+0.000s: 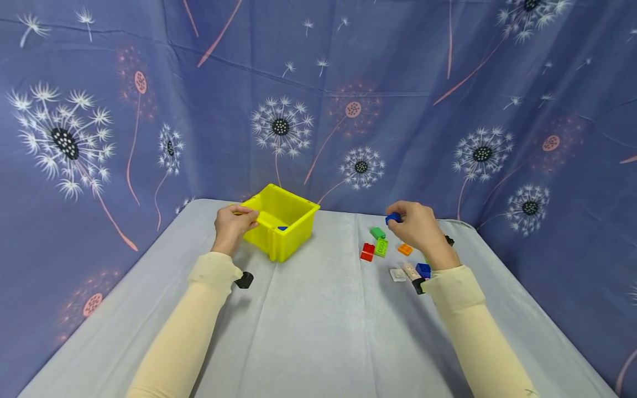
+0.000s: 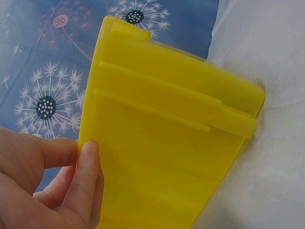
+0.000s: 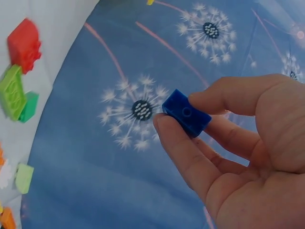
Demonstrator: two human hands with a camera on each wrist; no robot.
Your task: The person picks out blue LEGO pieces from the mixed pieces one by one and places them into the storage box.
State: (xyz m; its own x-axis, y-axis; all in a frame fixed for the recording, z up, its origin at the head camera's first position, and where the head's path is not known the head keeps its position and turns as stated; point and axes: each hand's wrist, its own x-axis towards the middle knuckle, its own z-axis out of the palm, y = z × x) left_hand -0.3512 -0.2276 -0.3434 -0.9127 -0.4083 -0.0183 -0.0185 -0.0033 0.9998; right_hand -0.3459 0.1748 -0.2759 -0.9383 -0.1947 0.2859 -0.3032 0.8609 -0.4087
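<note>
A yellow plastic bin [image 1: 293, 237] stands on the table at left of centre, with a blue piece [image 1: 282, 228] visible inside it. My left hand [image 1: 234, 226] pinches the bin's left rim; in the left wrist view the thumb and fingers grip the edge of the yellow wall [image 2: 157, 157]. Over the loose bricks on the right, my right hand [image 1: 418, 226] holds a blue toy brick [image 3: 186, 113] between thumb and fingertips, raised above the table. The underside of that brick, with a round tube, shows in the right wrist view.
Below the right hand lie a red brick [image 1: 367, 252], a lime brick [image 1: 381, 247], a green brick [image 1: 377, 232], an orange brick [image 1: 405, 249], a white brick [image 1: 397, 275] and another blue brick [image 1: 423, 270]. A dandelion-patterned curtain [image 1: 318, 72] hangs behind the table.
</note>
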